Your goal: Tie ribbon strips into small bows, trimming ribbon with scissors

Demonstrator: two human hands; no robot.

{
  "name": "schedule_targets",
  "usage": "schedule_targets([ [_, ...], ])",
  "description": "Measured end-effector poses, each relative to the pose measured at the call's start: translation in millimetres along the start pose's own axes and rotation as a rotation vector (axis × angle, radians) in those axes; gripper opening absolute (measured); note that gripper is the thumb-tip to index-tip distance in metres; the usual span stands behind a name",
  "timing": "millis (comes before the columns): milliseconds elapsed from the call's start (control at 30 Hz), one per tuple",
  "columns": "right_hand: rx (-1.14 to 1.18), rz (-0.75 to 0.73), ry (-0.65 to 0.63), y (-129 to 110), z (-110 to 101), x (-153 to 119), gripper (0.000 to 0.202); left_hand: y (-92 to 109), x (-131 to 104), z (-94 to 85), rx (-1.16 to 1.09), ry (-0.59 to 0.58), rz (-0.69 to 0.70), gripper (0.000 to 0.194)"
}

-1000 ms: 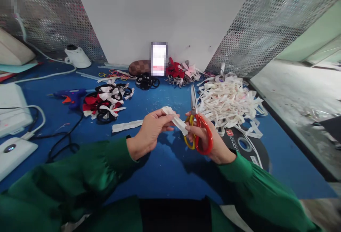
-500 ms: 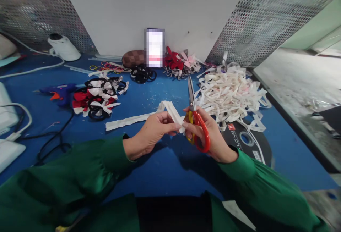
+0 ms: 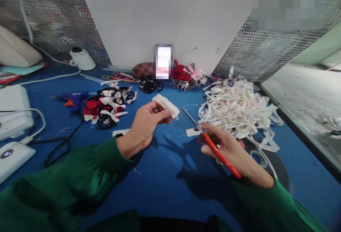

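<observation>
Between the thumb and fingers of my left hand (image 3: 150, 125) is a folded white ribbon (image 3: 166, 105), its folded end pointing up and left. My right hand (image 3: 222, 145) holds scissors (image 3: 220, 155) with red handles, and their blades point up and left toward the ribbon without touching it. A short white strip (image 3: 192, 132) lies on the blue table beside my right fingertips. Another white piece (image 3: 120, 132) shows partly behind my left wrist. The large heap of white ribbons (image 3: 234, 106) is just beyond my right hand.
At the left are bow hair ties (image 3: 110, 100), a blue glue gun (image 3: 74, 100) and white power strips (image 3: 16, 111). A blurred phone (image 3: 163, 61) leans on the back wall beside a checkered pouch (image 3: 143, 70) and red bows (image 3: 181, 73). A black spool (image 3: 277, 164) sits under my right forearm.
My right hand has let go of the ribbon and moved right and down with the scissors, whose blades now tilt left. The ribbon in my left hand has become a short folded piece, raised slightly.
</observation>
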State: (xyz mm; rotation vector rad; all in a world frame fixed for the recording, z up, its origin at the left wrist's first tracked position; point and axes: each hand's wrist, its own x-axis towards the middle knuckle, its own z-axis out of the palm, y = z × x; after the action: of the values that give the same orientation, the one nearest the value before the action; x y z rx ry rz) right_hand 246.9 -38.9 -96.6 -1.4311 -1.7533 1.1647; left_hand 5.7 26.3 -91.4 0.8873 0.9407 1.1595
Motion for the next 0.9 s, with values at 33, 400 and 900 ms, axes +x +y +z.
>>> schedule_targets([
  [33,-0.012,-0.002,-0.013,0,1,0,0.05,0,0,-0.2,-0.002,0.009,0.01,0.021],
  [400,-0.075,0.037,-0.067,-4,13,0,0.047,-5,-3,2.7,0.008,0.039,-0.039,0.024],
  [900,-0.221,-0.036,0.04,0,15,-2,0.041,-5,-5,3.0,0.013,0.02,-0.058,0.024],
])
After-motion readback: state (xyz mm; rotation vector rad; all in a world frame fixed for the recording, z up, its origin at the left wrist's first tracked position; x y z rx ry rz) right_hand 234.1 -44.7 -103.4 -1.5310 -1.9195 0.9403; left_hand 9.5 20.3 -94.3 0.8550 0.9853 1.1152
